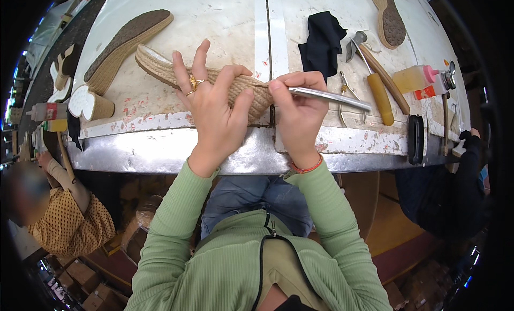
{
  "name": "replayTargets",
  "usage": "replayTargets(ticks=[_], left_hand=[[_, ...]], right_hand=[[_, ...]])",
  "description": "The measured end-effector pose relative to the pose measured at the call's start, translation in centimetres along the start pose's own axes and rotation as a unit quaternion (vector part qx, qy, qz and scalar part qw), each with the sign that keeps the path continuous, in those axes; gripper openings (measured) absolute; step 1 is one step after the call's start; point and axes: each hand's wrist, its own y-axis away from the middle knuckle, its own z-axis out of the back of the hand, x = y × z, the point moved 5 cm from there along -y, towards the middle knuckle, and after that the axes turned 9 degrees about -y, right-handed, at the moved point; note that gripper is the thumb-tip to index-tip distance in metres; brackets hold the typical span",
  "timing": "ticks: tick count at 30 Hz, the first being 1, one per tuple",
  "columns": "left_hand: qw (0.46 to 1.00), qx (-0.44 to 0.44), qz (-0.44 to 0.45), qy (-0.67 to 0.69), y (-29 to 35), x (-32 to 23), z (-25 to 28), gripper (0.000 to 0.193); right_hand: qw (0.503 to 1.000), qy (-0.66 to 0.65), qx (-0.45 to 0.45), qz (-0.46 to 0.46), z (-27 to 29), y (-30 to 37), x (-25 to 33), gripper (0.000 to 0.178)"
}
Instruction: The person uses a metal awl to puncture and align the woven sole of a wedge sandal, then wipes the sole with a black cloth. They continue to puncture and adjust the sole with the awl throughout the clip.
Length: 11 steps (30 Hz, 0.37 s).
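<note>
A wedge shoe sole wrapped in tan braided rope (256, 101) lies tilted at the table's front edge, its toe end pointing to the far left. My left hand (218, 110) grips it near the thick heel end, thumb and index finger on the braid. The other fingers of that hand are raised and spread, and one wears a gold ring. My right hand (302, 112) pinches a slim silver metal tool (342, 98) that slants out to the right. Its thumb and fingertips meet the sole's heel edge, hiding the tool's tip.
Another rope wedge sole (128, 46) lies at the left, near a standing wedge piece (98, 106). To the right are black cloth (323, 40), pincers (345, 94), a hammer (388, 81), a yellow-handled tool (380, 99), a squeeze bottle (409, 79) and a black case (415, 139). People sit at both sides.
</note>
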Motion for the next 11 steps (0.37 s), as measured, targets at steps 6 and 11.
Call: replayTargets(ticks=[6, 11], left_hand=[[1.000, 0.003, 0.012, 0.018, 0.1, 0.0, 0.0, 0.023], [0.999, 0.036, 0.004, 0.009, 0.1, 0.9, -0.2, 0.023]], right_hand=[[0.996, -0.076, -0.027, -0.041, 1.1, -0.1, -0.6, 0.022], [0.998, -0.053, 0.006, -0.042, 0.6, 0.3, -0.5, 0.024]])
